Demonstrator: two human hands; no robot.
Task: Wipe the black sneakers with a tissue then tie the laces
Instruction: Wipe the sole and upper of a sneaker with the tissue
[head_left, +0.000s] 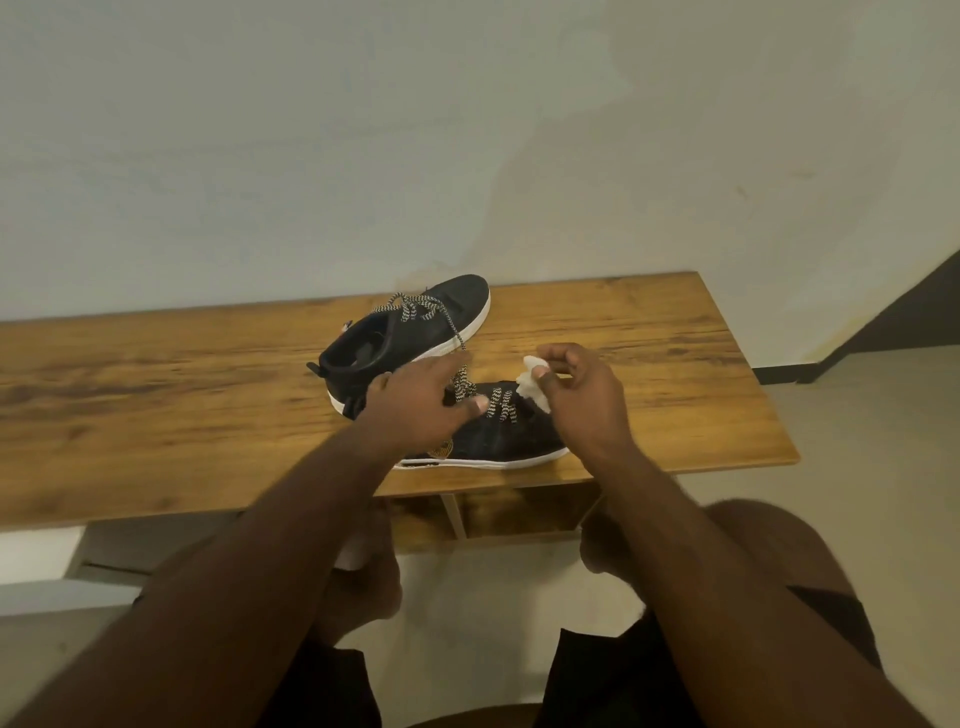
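Observation:
Two black sneakers with white soles and black-and-white zigzag laces lie on a wooden table (649, 332). The far sneaker (410, 325) has its toe toward the wall, with loose laces trailing toward me. The near sneaker (511, 434) lies near the table's front edge, toe to the right. My left hand (423, 402) reaches over the near sneaker's opening, fingers spread and straight, covering its heel part. My right hand (579, 395) hovers above the near sneaker's toe and pinches a crumpled white tissue (531, 384) between thumb and fingers.
The table stands against a pale wall, with open shelf compartments (519, 512) under its front edge. My bare knees and dark shorts are below the table edge. A dark skirting (852, 348) runs along the floor at right.

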